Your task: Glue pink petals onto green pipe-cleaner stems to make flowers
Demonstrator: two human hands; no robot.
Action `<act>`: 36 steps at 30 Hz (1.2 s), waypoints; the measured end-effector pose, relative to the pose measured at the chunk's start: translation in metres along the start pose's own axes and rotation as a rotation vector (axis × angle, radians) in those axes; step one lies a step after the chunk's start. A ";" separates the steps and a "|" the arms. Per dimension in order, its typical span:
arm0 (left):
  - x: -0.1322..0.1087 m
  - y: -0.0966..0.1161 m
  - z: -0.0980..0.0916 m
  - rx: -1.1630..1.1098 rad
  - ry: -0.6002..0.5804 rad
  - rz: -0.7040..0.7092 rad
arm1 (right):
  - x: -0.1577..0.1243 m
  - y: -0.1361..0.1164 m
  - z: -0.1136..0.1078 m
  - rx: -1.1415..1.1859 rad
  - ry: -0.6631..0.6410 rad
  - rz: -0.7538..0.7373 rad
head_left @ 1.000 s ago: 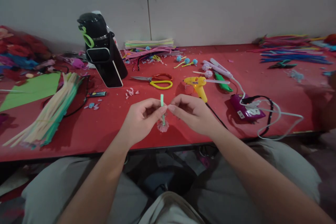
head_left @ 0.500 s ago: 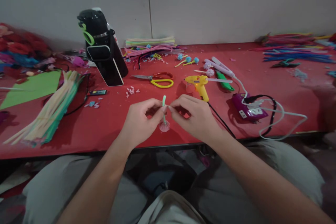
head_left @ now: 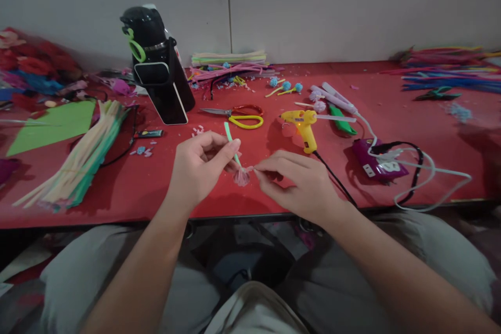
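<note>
Between thumb and fingers, my left hand [head_left: 205, 159] pinches the pale green stem of a small pink pipe-cleaner flower [head_left: 241, 176]. The stem tilts up to the left, and the bloom hangs at its lower end. My right hand [head_left: 295, 180] pinches at the bloom's right edge, where a thin pink strand reaches its fingertips. Just beyond my hands lie scissors [head_left: 246, 121] with one red and one yellow handle. A yellow glue gun [head_left: 305, 126] with a clear glue stick rests beyond my right hand, its small light glowing.
A black bottle [head_left: 156, 65] stands at the back left. Bundled pipe cleaners [head_left: 80, 154] lie on the left beside a green sheet [head_left: 58, 128]. At right sits a purple power strip [head_left: 378, 162] with looping cables. Several small blue flowers [head_left: 286, 86] lie farther back.
My left hand has tilted the stem to the left and moved slightly left. My right hand has gone from beside the stem down to the bloom's edge. The view shifted slightly.
</note>
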State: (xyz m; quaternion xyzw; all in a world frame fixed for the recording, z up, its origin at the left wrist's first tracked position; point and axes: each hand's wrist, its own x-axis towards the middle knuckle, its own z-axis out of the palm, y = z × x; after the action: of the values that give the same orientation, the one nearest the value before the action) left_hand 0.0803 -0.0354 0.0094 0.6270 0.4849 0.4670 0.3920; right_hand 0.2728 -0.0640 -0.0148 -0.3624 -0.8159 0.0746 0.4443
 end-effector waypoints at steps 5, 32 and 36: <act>-0.001 0.003 -0.002 0.026 0.006 0.016 | -0.002 -0.002 0.004 -0.064 0.017 -0.024; 0.000 -0.001 0.002 -0.070 0.005 -0.017 | -0.005 -0.001 0.003 -0.187 -0.174 -0.162; 0.001 -0.002 0.000 -0.053 0.055 -0.008 | -0.006 -0.001 0.005 -0.061 -0.135 -0.061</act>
State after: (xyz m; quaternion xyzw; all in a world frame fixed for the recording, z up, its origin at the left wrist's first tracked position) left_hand 0.0801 -0.0342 0.0079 0.6015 0.4854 0.4953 0.3966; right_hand 0.2705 -0.0676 -0.0211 -0.3449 -0.8566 0.0605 0.3790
